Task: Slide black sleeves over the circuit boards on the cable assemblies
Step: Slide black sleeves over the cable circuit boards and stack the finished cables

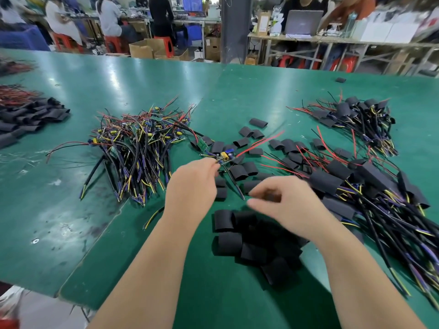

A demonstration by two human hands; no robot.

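The big green tabletop (118,91) holds everything. Out past the left hand (192,184), on its outer side, sits a heap of bare cables (137,148) with no covers. On the outer side of the right hand (289,203) lies a heap of finished cables (370,195) with black covers on. Just under the right hand, on the side near the person, is a pile of loose black sleeves (247,238). The left hand pinches a small circuit board (225,158) at its near end. The board's long side points away from those fingertips, with its free end farthest out. The right hand's fingers are curled, but it is blurry, so I cannot tell if it holds a sleeve. It is the hand closer to the sleeves, so it will likely bring one up and push it on from the board's free end.
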